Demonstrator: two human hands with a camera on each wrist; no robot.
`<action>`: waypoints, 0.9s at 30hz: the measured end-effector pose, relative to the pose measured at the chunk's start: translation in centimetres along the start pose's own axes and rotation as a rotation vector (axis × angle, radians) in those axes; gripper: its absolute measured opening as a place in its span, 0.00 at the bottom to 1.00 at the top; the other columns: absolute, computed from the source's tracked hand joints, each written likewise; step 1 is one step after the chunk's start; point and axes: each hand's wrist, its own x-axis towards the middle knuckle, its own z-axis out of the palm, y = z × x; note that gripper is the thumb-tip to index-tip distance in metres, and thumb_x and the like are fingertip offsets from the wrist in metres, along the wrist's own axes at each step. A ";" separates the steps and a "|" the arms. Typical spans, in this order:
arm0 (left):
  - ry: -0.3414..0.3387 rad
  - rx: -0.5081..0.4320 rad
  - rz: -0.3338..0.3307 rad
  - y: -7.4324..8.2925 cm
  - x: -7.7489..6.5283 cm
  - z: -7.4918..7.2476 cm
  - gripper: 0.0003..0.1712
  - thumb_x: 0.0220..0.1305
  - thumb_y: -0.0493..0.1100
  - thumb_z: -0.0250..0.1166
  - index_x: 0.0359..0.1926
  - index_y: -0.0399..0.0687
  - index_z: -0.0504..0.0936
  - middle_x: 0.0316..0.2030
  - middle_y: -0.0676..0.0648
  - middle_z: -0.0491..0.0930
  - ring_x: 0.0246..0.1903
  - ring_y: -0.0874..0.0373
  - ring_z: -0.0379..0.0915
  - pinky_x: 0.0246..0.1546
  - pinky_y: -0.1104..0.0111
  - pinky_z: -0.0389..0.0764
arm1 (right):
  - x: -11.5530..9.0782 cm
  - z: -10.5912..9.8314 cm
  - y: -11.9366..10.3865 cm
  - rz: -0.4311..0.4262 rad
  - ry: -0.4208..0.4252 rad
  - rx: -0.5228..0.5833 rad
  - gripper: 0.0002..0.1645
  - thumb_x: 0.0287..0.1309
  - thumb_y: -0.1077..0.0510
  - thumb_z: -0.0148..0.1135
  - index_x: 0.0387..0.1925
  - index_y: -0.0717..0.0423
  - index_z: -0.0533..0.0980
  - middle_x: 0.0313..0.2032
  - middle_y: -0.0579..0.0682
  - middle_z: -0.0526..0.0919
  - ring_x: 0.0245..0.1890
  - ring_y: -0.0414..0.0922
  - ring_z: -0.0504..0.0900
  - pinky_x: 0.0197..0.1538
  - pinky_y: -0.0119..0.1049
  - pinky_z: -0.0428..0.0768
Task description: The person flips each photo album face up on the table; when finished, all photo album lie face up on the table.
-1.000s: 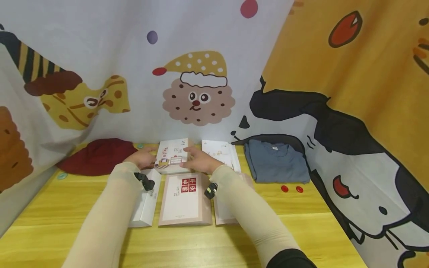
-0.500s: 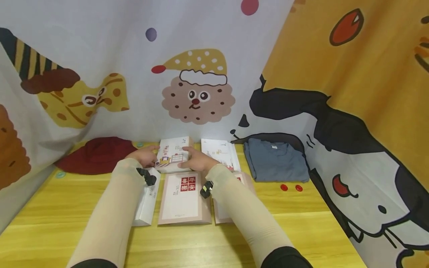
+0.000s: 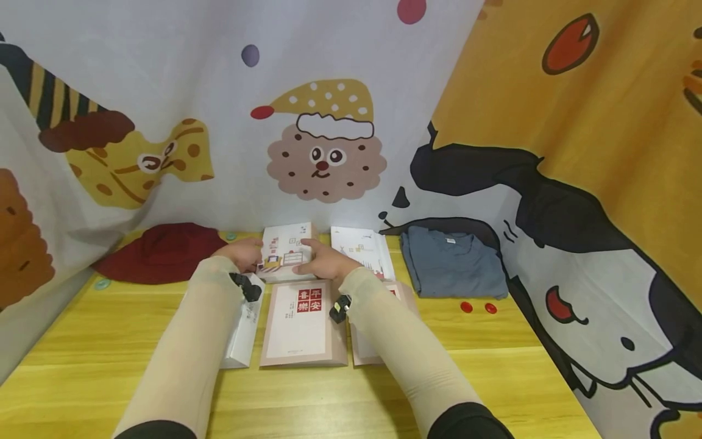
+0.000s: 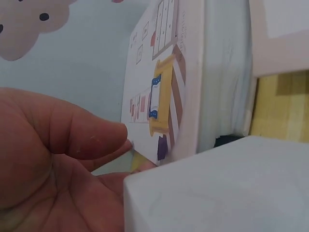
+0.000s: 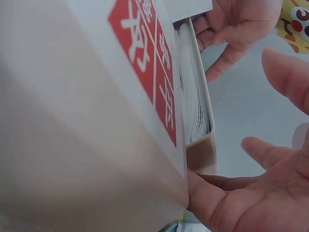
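Note:
A thick white book [image 3: 287, 249] with a small drawing of furniture on its cover lies in the middle of the back row. Along its left side is my left hand [image 3: 245, 253]; in the left wrist view the thumb [image 4: 96, 137] stretches toward the cover, with the other fingers partly hidden. My right hand [image 3: 325, 261] is at the book's right side, thumb and forefinger spread at the cover's edge. Below it, a pink-bordered book [image 3: 296, 320] with red character squares lies in the front row. The right wrist view shows the thick book's page block [image 5: 195, 92] between the hands.
Left of the front row lies a white book [image 3: 244, 323], partly under the left forearm. Another white book [image 3: 362, 250] and a pink one [image 3: 364, 347] are on the right. A maroon hat [image 3: 164, 253], folded blue-grey shirt [image 3: 452, 262] and red discs [image 3: 466, 307] flank them.
The left hand and forearm have shifted right, closer against the thick book's left side. The thick book has moved slightly to the right. The right hand stays at its right edge.

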 end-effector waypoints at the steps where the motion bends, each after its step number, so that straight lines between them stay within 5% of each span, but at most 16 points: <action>1: 0.001 -0.002 -0.001 0.0 0.0 0.0 0.44 0.73 0.30 0.43 0.84 0.36 0.36 0.78 0.27 0.51 0.72 0.35 0.59 0.76 0.45 0.64 | 0.0 0.0 0.0 0.003 0.001 0.010 0.58 0.62 0.53 0.75 0.85 0.46 0.53 0.77 0.61 0.65 0.73 0.59 0.69 0.79 0.55 0.62; 11: 0.051 0.093 0.022 -0.3 0.3 -0.1 0.48 0.68 0.29 0.49 0.84 0.37 0.38 0.81 0.29 0.44 0.74 0.36 0.54 0.77 0.44 0.59 | 0.1 0.1 -0.1 0.019 -0.006 0.025 0.59 0.62 0.54 0.75 0.85 0.44 0.51 0.78 0.60 0.64 0.74 0.58 0.68 0.80 0.55 0.61; 17: 0.046 0.037 0.035 -0.4 0.0 -0.1 0.52 0.67 0.29 0.51 0.85 0.44 0.36 0.83 0.32 0.38 0.75 0.36 0.46 0.80 0.43 0.51 | 0.2 0.2 0.0 0.022 -0.001 -0.009 0.59 0.61 0.52 0.76 0.85 0.43 0.52 0.79 0.60 0.63 0.76 0.58 0.65 0.80 0.56 0.60; 21: 0.015 -0.072 0.056 -0.2 -0.3 0.1 0.51 0.71 0.28 0.50 0.86 0.49 0.33 0.81 0.30 0.41 0.72 0.37 0.53 0.74 0.47 0.64 | 0.3 0.2 0.1 0.017 0.000 -0.006 0.58 0.61 0.52 0.76 0.85 0.44 0.53 0.78 0.60 0.65 0.76 0.58 0.66 0.80 0.55 0.59; 27: -0.006 -0.147 0.110 0.3 -0.6 0.1 0.48 0.76 0.29 0.48 0.86 0.57 0.37 0.76 0.29 0.53 0.59 0.42 0.70 0.52 0.57 0.84 | 0.5 0.1 0.1 0.005 0.006 -0.026 0.52 0.65 0.54 0.72 0.83 0.51 0.56 0.78 0.61 0.64 0.77 0.57 0.64 0.81 0.54 0.58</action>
